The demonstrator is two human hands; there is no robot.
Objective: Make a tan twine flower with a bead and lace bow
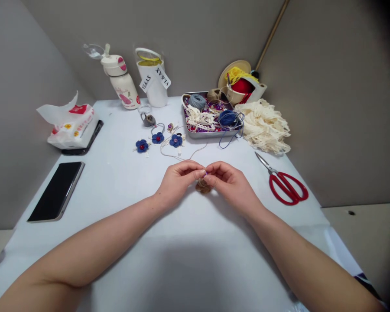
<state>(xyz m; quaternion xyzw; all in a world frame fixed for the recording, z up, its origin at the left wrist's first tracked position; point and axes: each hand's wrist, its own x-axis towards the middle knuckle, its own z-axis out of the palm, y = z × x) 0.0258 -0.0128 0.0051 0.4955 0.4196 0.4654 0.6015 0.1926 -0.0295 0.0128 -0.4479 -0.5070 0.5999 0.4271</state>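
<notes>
My left hand (177, 182) and my right hand (229, 184) meet at the middle of the white table (117, 229), their fingertips pinching a small brown woven piece (203, 187). A tiny purple bead (206, 173) shows between the fingertips. A thin pale thread (195, 151) runs from near my hands towards several blue fabric flowers (157, 138), which lie with their red or purple centres just beyond my hands. Much of the brown piece is hidden by my fingers.
A metal tray (195, 134) of yarn, lace and beads stands at the back, with a cream lace bundle (263, 125) beside it. Red-handled scissors (287, 188) lie right, a black smartphone (56, 191) left. A tissue pack (71, 128), a bottle (123, 84) and a white cup (152, 82) stand behind.
</notes>
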